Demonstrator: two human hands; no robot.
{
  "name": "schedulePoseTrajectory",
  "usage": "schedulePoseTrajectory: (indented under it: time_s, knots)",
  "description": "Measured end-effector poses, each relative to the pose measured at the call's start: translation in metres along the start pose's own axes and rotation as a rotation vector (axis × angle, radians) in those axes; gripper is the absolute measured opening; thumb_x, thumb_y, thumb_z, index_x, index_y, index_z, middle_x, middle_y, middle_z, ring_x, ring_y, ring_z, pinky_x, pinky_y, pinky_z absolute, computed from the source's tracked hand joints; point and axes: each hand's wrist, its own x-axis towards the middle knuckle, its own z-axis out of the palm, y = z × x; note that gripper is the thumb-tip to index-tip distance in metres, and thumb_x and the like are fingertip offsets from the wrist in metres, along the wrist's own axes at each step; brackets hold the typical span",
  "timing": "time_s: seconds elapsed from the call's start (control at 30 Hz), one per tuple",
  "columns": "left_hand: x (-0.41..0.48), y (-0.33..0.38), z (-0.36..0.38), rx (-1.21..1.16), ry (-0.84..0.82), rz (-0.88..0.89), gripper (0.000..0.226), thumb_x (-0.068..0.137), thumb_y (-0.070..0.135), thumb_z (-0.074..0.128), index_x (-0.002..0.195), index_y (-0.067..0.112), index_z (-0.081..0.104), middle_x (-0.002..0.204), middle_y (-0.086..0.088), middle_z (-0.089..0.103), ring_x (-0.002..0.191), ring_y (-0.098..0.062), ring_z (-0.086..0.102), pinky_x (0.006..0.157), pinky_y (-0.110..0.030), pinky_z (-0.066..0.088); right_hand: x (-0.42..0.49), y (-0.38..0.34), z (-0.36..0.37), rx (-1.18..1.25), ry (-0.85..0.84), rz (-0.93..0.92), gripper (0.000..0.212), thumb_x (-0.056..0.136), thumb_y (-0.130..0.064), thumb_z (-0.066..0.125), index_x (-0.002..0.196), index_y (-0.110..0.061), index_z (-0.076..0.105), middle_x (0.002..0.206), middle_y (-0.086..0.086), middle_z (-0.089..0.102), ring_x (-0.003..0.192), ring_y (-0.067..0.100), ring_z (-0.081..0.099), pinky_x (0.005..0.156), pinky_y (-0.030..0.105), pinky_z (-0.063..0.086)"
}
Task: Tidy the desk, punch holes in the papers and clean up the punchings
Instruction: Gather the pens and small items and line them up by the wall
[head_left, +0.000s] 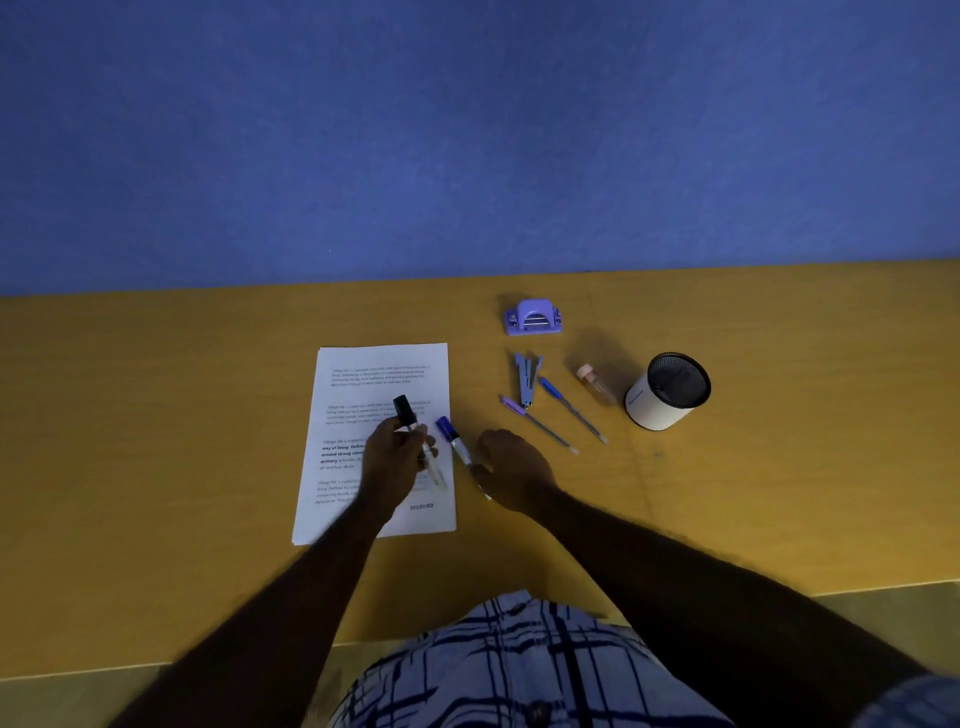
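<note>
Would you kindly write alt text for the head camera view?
Over printed papers on a yellow desk, the left hand holds a black-capped marker and the right hand grips a blue-capped marker; a purple hole punch sits behind.

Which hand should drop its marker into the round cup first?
Probably the right hand. It grips the blue-capped marker and sits nearer the white mesh-lined pen cup. The left hand, holding the black-capped marker, is over the printed white paper, farther away.
</note>
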Motion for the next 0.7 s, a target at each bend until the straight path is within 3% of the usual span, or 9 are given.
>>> schedulePoseTrajectory:
  time_s: [0.17,0.27,0.33,0.47,0.7]
  knots:
    - [-0.002,-0.001,-0.01,0.051,0.001,0.009,0.021,0.096,0.016,0.056,0.115,0.006,0.058,0.092,-0.009,0.072,0.086,-0.023,0.071,0.073,-0.034,0.059,0.009,-0.009,0.012,-0.051,-0.033,0.119,0.021,0.083,-0.029,0.069,0.097,-0.021,0.055,0.095,-0.002,0.057,0.083,0.013,0.055,0.064,0.027,0.048]
    - [-0.003,-0.001,-0.011,0.041,-0.012,0.007,0.025,0.096,0.015,0.057,0.118,0.004,0.057,0.094,-0.012,0.072,0.086,-0.024,0.071,0.074,-0.036,0.06,0.01,-0.011,0.015,-0.019,-0.021,0.128,0.017,0.085,-0.022,0.066,0.086,-0.025,0.049,0.092,-0.003,0.056,0.079,0.012,0.052,0.056,0.022,0.039]
    - [-0.004,-0.001,-0.011,0.03,-0.03,0.004,0.026,0.096,0.015,0.057,0.119,0.003,0.057,0.096,-0.014,0.071,0.086,-0.026,0.071,0.076,-0.039,0.06,0.008,-0.012,0.015,0.018,-0.028,0.145,0.016,0.087,-0.023,0.064,0.085,-0.025,0.049,0.087,-0.005,0.052,0.079,0.012,0.053,0.059,0.024,0.041]
    - [-0.005,0.001,-0.009,0.036,-0.077,0.011,0.027,0.096,0.017,0.058,0.118,0.003,0.057,0.095,-0.013,0.072,0.085,-0.023,0.072,0.074,-0.035,0.06,0.003,-0.011,0.011,0.179,0.011,0.242,0.012,0.086,-0.026,0.066,0.094,-0.02,0.058,0.084,-0.007,0.056,0.073,0.008,0.055,0.057,0.021,0.042]
    - [-0.007,0.009,0.005,0.043,-0.179,0.039,0.026,0.095,0.017,0.059,0.116,0.003,0.06,0.098,-0.014,0.071,0.086,-0.023,0.071,0.066,-0.027,0.059,-0.013,-0.031,-0.01,0.452,0.137,0.228,0.011,0.087,-0.022,0.068,0.096,-0.019,0.062,0.083,-0.004,0.065,0.069,0.009,0.063,0.055,0.018,0.046]
